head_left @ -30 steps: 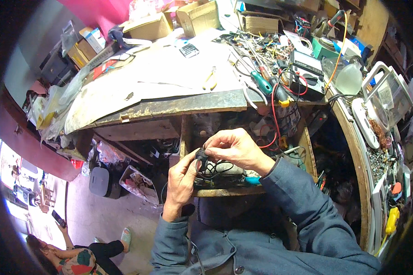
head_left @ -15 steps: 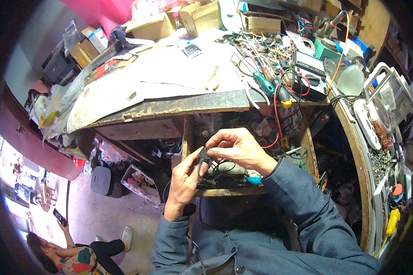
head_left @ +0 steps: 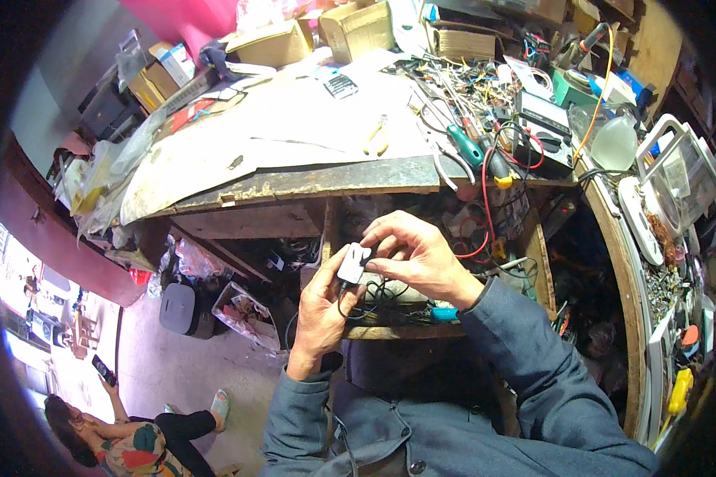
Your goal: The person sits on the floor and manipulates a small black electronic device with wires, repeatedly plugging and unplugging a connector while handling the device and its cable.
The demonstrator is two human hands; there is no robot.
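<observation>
My left hand point(head_left: 320, 316) is closed around a small adapter-like block point(head_left: 353, 265) above the open drawer. The block is dark with a pale, bright upper face, and a black cable point(head_left: 383, 296) hangs from it in loops. From the right, my right hand point(head_left: 418, 253) reaches in with thumb and forefinger bent together at the block's right edge. Something dark and small shows between those fingertips; its kind I cannot make out. The palm of my left hand hides the block's underside.
Beyond the drawer point(head_left: 410, 332) stands a worktable covered with a white sheet point(head_left: 294, 147), with yellow-handled pliers point(head_left: 376, 137) on it. A green screwdriver point(head_left: 464, 145), a meter point(head_left: 542, 127) and heaped wires lie at right. A person point(head_left: 127, 437) sits at lower left, holding a phone.
The block in my left hand has turned, so its pale, bright face now shows instead of a dark side. My right fingers stay close at its edge.
</observation>
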